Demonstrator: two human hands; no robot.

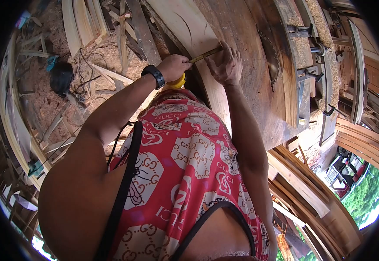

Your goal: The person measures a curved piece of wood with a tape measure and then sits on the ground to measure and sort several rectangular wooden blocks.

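Here we are over the long pale wooden plank [189, 26] on the brown wooden desk [252, 111], and a narrow yellow tape-like strip [204, 55] slants across it! Left hand [174, 67] grips one end, a rounded bright-yellow object [176, 81] just below its wrist; right hand [227, 67] pinches the other between thumb and fingers. How far along? The strip looks spanned and in position, so the measuring seems well under way, but no fresh mark can be made out. And the toothed round metal saw blade [271, 54] stands apart from the plank: no cutting here.
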